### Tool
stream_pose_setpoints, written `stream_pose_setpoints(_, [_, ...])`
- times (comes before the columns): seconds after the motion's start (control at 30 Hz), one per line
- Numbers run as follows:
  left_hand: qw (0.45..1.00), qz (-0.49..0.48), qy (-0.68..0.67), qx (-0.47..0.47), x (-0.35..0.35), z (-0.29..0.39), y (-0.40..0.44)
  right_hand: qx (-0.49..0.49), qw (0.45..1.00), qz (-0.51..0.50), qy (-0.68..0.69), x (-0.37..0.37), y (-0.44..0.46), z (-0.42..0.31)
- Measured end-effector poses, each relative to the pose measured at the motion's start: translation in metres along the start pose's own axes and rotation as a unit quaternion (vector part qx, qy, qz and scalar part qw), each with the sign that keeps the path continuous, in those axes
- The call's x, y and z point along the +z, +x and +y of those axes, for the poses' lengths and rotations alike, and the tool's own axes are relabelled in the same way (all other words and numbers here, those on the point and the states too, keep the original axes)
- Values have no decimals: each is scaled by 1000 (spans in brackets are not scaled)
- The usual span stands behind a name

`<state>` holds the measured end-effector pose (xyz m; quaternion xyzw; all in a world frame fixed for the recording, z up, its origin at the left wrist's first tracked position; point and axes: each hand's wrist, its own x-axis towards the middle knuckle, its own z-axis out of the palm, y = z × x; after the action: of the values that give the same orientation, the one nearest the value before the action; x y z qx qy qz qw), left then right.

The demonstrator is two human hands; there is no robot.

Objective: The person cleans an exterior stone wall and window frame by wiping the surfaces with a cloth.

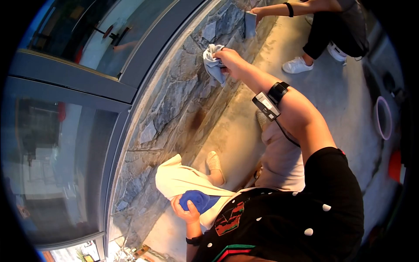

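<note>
The right hand (231,62) has its fingers closed round a bunched grey cloth (213,65) at the stone wall (168,98); the left hand (188,214) curls its fingers about a blue cloth (198,201), apart from the stone. The wiping looks underway; how much is done or left cannot be told. Below the right fingers is a dark patch (198,118); past them, a co-worker's hand (257,15) holds another cloth (250,25). Window panes (56,153) stand beyond the wall, concrete floor (340,113) opposite.

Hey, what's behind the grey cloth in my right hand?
Rough stone wall shows around the edges of the grey cloth, which your right hand holds bunched up. Whatever lies directly behind the cloth is covered and cannot be seen.
</note>
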<state>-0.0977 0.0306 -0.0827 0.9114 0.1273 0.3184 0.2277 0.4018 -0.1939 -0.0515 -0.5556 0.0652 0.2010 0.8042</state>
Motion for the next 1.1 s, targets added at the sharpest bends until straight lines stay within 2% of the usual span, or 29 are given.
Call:
stream_pose_setpoints(0.03, [1000, -1, -1, 0, 0, 0, 0, -51, 997, 15, 50, -3, 4, -8])
stream_pose_setpoints(0.13, [1000, 3, 1, 3, -1, -1, 0, -189, 976, 111, 11, -8, 20, -13])
stream_pose_setpoints(0.17, [1000, 1, 2, 3, -2, -2, -1, -188, 976, 111, 11, -9, 28, -12])
stream_pose_setpoints(0.27, [1000, 4, 3, -3, -4, -5, -4, -90, 984, 103, 115, -8, 39, -11])
stream_pose_setpoints(0.43, [1000, 14, 2, -14, -6, -6, -9, -12, 987, 118, 110, -15, 81, 21])
stream_pose_setpoints(0.5, [1000, 14, 7, -14, -8, -8, -10, 51, 978, 15, 202, -26, 87, 32])
stream_pose_setpoints(0.57, [1000, 13, 12, -13, -10, -9, -10, 39, 978, 15, 204, -20, 88, 41])
stream_pose_setpoints(0.67, [1000, 18, 3, -18, -8, -8, -9, 74, 965, 93, 232, 5, 75, 57])
stream_pose_setpoints(0.77, [1000, 18, 0, -22, -9, -8, -9, 74, 967, 99, 223, 22, 57, 75])
stream_pose_setpoints(0.8, [1000, 14, 6, -16, -8, -9, -9, 94, 962, 128, 223, 27, 54, 77])
stream_pose_setpoints(0.97, [1000, 11, 14, -8, -8, -6, -7, 86, 962, 105, 237, 33, 39, 73])
stream_pose_setpoints(1.03, [1000, 20, 23, 6, -8, -5, -5, 90, 975, 144, 145, 32, 37, 59])
stream_pose_setpoints(1.1, [999, 24, 21, 3, -7, -6, -7, 34, 979, 159, 124, 33, 21, 32])
